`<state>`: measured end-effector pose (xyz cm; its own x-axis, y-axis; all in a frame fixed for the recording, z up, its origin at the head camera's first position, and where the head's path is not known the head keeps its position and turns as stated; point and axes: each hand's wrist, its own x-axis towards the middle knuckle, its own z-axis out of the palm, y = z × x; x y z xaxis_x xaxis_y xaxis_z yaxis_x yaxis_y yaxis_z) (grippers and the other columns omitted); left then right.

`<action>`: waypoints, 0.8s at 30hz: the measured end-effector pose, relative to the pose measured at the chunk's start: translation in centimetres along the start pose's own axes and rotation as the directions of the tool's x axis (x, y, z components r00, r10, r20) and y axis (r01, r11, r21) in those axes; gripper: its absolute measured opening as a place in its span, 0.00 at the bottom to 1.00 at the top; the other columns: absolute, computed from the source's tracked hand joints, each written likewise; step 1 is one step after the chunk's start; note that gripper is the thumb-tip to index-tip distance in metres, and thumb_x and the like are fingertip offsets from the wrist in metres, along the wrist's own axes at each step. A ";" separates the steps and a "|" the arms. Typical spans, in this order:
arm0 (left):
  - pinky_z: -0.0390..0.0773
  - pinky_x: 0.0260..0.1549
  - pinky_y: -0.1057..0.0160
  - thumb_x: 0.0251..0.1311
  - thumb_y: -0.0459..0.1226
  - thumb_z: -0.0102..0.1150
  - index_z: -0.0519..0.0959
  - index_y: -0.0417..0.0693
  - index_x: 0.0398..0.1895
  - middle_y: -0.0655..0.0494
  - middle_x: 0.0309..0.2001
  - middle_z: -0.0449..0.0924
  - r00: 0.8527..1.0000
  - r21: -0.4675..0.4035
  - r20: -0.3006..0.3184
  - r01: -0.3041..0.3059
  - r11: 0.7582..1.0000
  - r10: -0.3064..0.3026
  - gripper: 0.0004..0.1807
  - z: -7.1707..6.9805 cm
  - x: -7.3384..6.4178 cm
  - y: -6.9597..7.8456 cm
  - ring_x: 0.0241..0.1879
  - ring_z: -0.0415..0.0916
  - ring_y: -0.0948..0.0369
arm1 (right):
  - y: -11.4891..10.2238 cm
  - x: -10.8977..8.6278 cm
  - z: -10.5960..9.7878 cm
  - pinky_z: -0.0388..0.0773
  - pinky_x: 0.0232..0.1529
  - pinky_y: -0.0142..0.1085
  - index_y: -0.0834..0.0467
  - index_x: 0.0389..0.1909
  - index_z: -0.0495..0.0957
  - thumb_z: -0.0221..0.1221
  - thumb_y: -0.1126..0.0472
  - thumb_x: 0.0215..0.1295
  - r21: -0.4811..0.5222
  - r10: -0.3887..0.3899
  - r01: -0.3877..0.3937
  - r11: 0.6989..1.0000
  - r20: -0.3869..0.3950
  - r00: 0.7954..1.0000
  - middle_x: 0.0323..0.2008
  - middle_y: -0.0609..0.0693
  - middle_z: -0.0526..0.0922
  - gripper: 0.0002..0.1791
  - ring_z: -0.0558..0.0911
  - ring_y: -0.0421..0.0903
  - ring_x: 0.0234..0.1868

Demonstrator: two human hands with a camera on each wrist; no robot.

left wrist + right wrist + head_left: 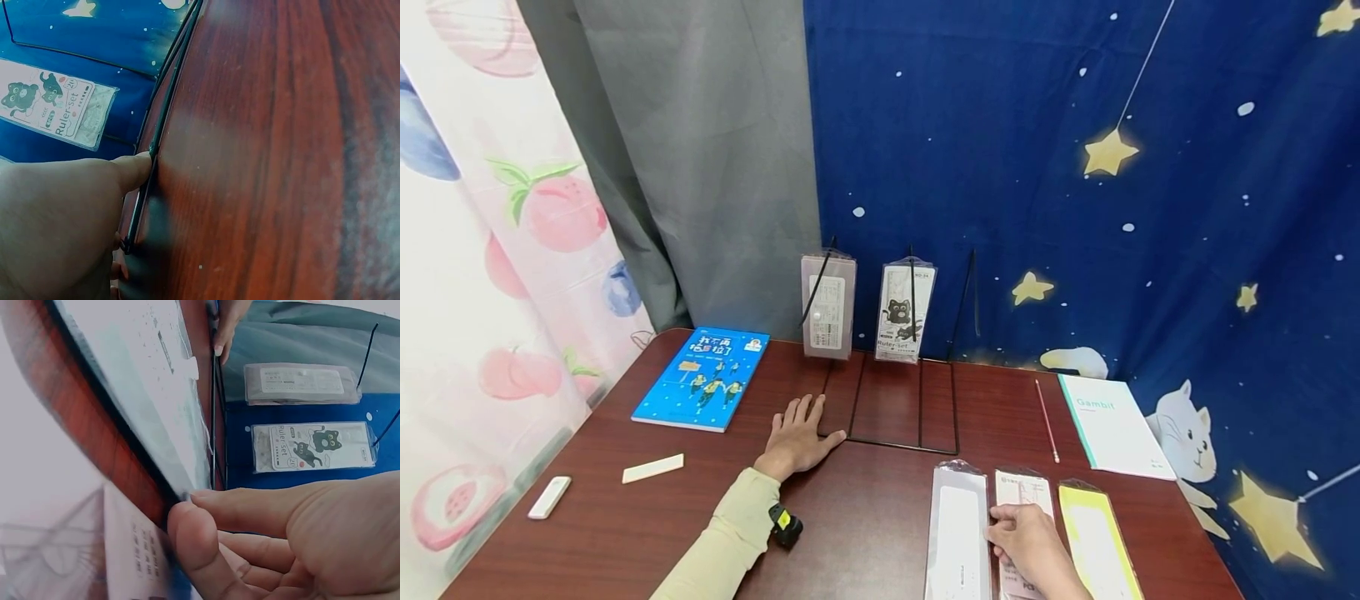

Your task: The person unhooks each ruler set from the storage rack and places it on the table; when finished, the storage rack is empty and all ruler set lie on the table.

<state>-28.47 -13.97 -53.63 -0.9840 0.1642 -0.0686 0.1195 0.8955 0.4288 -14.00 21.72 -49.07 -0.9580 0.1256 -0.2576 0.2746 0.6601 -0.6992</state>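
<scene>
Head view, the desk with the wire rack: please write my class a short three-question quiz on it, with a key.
1. How many packages hang from the black wire rack?
2. True or false: the left hand has its thumb touching the rack.
3. In the head view, which package lies farthest right on the table? (A) white (B) pink (C) yellow

Key:
1. Two, the plain-label package and the cat-print package.
2. True.
3. C, the yellow package.

The surface point(850, 517) looks like reddish wood, dark-grained, smooth and glossy. The rack point(902, 446) seems to be thin, smooth metal wire. Clear, shiny plastic wraps the white packet point(958, 533) and the ruler-set packet point(895, 292). The book point(700, 383) has a paper cover; the starry curtain point(925, 125) is matt cloth.
</scene>
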 end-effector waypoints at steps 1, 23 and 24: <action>0.44 0.77 0.30 0.73 0.60 0.51 0.50 0.43 0.84 0.36 0.82 0.48 1.000 -0.001 0.002 0.002 1.000 -0.002 0.47 -0.1 -0.1 0.0 0.82 0.43 0.36 | -0.1 0.0 0.0 0.78 0.22 0.30 0.71 0.52 0.84 0.67 0.69 0.63 -0.011 -0.002 0.001 1.000 -0.013 1.000 0.19 0.46 0.82 0.17 0.79 0.39 0.19; 0.46 0.77 0.31 0.73 0.57 0.53 0.53 0.41 0.82 0.35 0.81 0.51 1.000 -0.012 0.008 0.009 1.000 -0.008 0.45 -1.4 -1.4 1.3 0.81 0.46 0.36 | -5.9 8.7 -5.5 0.86 0.48 0.39 0.54 0.54 0.87 0.68 0.52 0.69 -0.044 -0.429 0.431 0.901 -0.230 0.874 0.48 0.54 0.91 0.17 0.91 0.51 0.48; 0.46 0.77 0.31 0.73 0.57 0.53 0.54 0.40 0.82 0.35 0.81 0.52 1.000 -0.012 0.006 0.007 1.000 -0.007 0.45 -1.4 -1.4 1.3 0.81 0.47 0.36 | -6.3 9.2 -5.5 0.85 0.47 0.36 0.53 0.55 0.87 0.68 0.50 0.69 -0.017 -0.432 0.440 0.898 -0.226 0.873 0.49 0.53 0.91 0.18 0.91 0.50 0.48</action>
<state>-27.15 -13.61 -51.67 -0.9840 0.1603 -0.0772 0.1108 0.8914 0.4394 -24.99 22.78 -43.40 -0.9736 -0.0081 0.2282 -0.1766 0.6602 -0.7300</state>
